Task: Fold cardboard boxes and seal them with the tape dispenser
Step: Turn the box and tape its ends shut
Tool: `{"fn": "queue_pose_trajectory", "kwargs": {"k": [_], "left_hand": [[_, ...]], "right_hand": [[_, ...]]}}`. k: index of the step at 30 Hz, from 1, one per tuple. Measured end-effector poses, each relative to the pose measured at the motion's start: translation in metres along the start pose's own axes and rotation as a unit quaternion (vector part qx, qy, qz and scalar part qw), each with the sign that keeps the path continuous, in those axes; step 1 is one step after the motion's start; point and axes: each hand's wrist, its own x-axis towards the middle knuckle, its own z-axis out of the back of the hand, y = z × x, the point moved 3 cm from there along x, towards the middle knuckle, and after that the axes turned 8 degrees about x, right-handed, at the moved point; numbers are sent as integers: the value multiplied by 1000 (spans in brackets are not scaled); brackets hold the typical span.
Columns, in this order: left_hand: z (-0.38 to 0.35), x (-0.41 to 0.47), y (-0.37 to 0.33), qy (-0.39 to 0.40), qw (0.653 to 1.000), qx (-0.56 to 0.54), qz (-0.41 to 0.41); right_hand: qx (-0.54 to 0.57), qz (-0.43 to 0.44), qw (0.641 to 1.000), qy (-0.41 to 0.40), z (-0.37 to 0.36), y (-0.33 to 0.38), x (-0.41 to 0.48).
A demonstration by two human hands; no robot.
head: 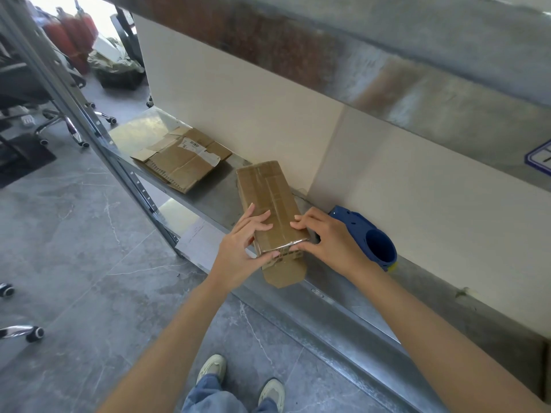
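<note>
Broadly, grey metal shelf (214,201) along a cream wall. Carries flattened cardboard (182,162) at its far left end, well apart from the rest. Nearer, brown box (268,198) lying lengthwise on the shelf, tape across its near edge, a flap sticking out below. Just right of it, blue tape dispenser (366,234) against the wall, partly behind the right hand (328,236). Left hand (238,248): presses straight, spread fingers on the box top, thumb along the taped edge. Right hand: pinches the near right corner, arched fingers above, thumb on the end.
</note>
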Motion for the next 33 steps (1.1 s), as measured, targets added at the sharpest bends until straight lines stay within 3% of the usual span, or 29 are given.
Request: {"fn": "queue_pose_trajectory", "kwargs": {"k": [11, 17, 22, 33], "left_hand": [[-10, -1, 7, -44, 998, 36, 9], [0, 0, 2, 0, 1000, -5, 15], [-3, 0, 3, -8, 1000, 6, 13], [54, 42, 5, 150, 968, 198, -25]], "right_hand": [[-14, -35, 999, -33, -11, 8, -6], [36, -53, 998, -1, -1, 2, -5], [71, -61, 995, -33, -4, -2, -6], [84, -98, 991, -31, -1, 1, -14]]}}
